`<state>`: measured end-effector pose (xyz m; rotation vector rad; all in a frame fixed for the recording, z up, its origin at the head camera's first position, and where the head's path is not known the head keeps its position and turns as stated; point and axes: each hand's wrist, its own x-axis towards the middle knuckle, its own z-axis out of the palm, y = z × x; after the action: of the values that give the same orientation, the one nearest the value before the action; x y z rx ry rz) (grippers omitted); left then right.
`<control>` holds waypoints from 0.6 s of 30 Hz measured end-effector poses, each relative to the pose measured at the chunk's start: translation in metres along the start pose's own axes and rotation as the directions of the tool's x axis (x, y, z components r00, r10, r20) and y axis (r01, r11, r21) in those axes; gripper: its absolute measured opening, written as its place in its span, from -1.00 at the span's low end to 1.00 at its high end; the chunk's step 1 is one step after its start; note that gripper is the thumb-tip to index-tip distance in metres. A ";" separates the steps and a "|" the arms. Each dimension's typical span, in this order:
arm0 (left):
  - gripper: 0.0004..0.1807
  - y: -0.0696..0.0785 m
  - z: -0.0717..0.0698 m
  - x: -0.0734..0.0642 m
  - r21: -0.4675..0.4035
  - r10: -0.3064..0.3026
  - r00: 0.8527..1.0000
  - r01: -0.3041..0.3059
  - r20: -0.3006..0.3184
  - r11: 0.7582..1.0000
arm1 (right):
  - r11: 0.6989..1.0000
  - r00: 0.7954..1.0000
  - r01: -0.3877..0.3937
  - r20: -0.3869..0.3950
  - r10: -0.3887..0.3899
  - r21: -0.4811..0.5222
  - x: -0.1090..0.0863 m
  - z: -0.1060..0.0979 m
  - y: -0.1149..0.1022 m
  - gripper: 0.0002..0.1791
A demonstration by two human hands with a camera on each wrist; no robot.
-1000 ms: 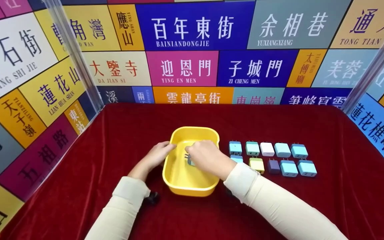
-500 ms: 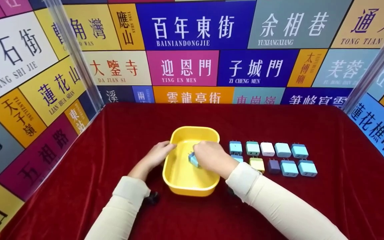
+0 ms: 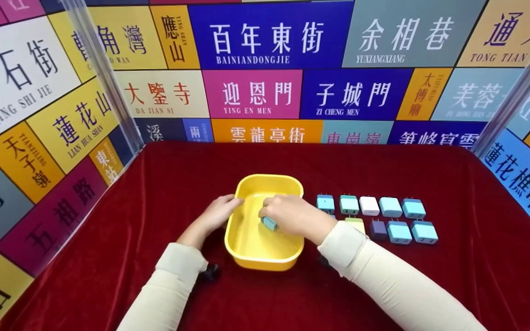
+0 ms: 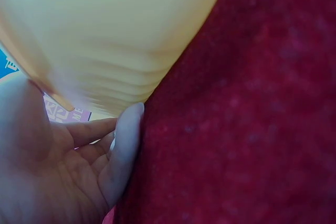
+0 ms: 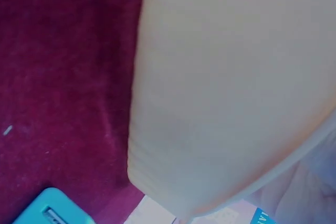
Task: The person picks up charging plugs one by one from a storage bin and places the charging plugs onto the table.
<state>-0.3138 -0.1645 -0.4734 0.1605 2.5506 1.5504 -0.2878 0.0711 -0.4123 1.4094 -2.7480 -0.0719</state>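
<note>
My left hand (image 3: 218, 214) holds the left side of a yellow plastic basin (image 3: 265, 264), thumb over its rim. In the left wrist view, that hand's fingers (image 4: 126, 135) lie against the basin's outer wall (image 4: 121, 35). My right hand (image 3: 292, 215) reaches over the right rim and pinches a blue plug-in charger (image 3: 269, 223) inside the basin. Part of this charger is hidden under the fingers. The right wrist view shows mostly the basin's outer wall (image 5: 220, 77), with some of the right hand (image 5: 302, 195) beyond the rim.
To the basin's right, several chargers stand in two rows, among them a white one (image 3: 369, 206), a purple one (image 3: 378, 230) and blue ones (image 3: 425, 232). My right wrist partly covers the yellow charger (image 3: 356, 224). Dark red cloth (image 3: 182, 174) covers the table; printed panels (image 3: 274, 37) rise behind.
My right hand and sleeve have shifted slightly right. The charger in the basin has turned, and its prongs, visible earlier, are now hidden by the fingers. My left hand has stayed put.
</note>
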 end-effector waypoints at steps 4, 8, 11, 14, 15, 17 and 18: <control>-0.48 0.000 0.000 -0.001 0.002 -0.007 1.000 0.007 -0.001 1.000 | 0.999 0.999 -0.005 -0.034 0.004 -0.043 0.000 0.003 0.000 -0.74; -0.47 0.000 0.000 0.000 0.005 -0.016 1.000 0.016 -0.001 1.000 | 0.997 0.999 -0.027 -0.046 0.024 -0.066 0.000 0.004 0.000 -0.75; -0.46 0.000 0.000 0.001 0.010 -0.010 1.000 0.010 -0.002 1.000 | 0.997 0.998 -0.047 -0.040 0.045 -0.062 0.000 0.004 -0.001 -0.66; -0.46 -0.001 0.000 0.001 0.007 -0.003 1.000 0.003 -0.001 1.000 | 0.996 0.997 -0.078 -0.023 0.077 -0.047 -0.001 0.005 -0.001 -0.63; -0.46 -0.001 0.000 0.001 0.004 -0.002 1.000 0.002 0.000 1.000 | 0.995 0.996 -0.090 -0.015 0.089 -0.040 -0.001 0.005 -0.001 -0.62; -0.45 -0.001 0.000 0.001 -0.002 -0.003 1.000 0.003 0.002 1.000 | 0.994 0.995 -0.104 -0.001 0.104 -0.030 -0.001 0.006 -0.001 -0.62; -0.45 -0.001 0.000 0.001 -0.005 -0.005 1.000 0.005 0.003 1.000 | 0.994 0.994 -0.106 0.003 0.106 -0.029 -0.001 0.006 -0.001 -0.62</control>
<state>-0.3149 -0.1649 -0.4747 0.1547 2.5426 1.5540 -0.2870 0.0713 -0.4189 1.2557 -2.8084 -0.1095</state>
